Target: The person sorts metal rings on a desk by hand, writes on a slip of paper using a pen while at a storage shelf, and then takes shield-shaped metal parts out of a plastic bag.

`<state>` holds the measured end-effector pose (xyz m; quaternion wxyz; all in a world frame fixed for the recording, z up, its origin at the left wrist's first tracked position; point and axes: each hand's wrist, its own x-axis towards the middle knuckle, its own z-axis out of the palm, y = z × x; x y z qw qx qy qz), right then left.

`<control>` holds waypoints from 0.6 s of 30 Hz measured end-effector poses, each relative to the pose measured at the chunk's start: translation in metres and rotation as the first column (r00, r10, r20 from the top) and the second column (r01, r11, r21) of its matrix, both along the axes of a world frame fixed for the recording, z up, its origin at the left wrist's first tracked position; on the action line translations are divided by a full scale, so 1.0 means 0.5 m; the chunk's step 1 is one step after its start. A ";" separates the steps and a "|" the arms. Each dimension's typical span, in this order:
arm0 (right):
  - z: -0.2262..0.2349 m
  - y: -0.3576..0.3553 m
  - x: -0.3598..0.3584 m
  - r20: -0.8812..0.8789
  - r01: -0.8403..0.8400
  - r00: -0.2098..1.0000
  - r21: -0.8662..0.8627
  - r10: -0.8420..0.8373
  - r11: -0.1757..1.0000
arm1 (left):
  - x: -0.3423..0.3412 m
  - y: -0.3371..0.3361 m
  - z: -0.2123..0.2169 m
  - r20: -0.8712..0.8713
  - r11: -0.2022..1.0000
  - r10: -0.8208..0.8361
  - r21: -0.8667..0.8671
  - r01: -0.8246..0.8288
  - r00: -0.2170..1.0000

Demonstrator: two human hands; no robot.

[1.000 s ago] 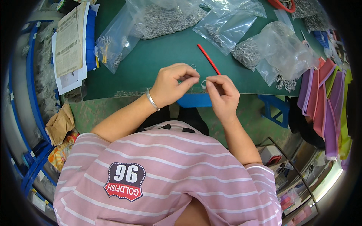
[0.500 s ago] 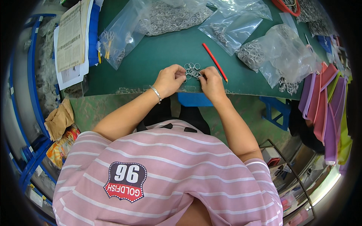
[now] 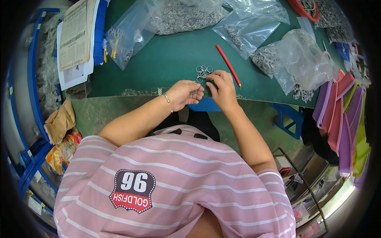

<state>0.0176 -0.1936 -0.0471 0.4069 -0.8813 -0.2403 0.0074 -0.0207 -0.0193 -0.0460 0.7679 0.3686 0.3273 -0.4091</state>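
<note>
Green tabletop [image 3: 166,55]: beside round silver metal rings [image 3: 203,74] left loose, more are already clasped by left hand [image 3: 184,94]; right hand [image 3: 223,89], narrowly parted.

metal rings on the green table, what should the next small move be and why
Probably the right hand should pinch one ring from the small pile of metal rings: its thumb and index finger look parted right at the pile's edge, while the left hand is curled around what looks like more grey metal, seemingly occupied.
</note>
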 end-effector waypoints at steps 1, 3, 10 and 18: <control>-0.015 -0.005 0.002 0.014 -0.008 1.000 0.004 0.008 1.000 | -0.003 0.001 -0.004 0.003 0.999 -0.034 0.014 0.033 0.999; -0.039 -0.013 0.006 0.043 -0.026 0.999 0.012 0.025 1.000 | -0.009 0.001 0.000 -0.011 0.999 -0.032 0.030 0.033 0.999; -0.033 -0.005 0.000 0.035 0.014 0.999 -0.011 -0.013 1.000 | -0.031 0.006 -0.003 -0.033 0.999 -0.014 0.043 0.015 0.999; -0.053 0.019 -0.004 0.161 0.034 0.987 -0.052 -0.025 0.998 | -0.045 0.002 -0.009 -0.044 0.998 -0.033 0.043 0.035 0.998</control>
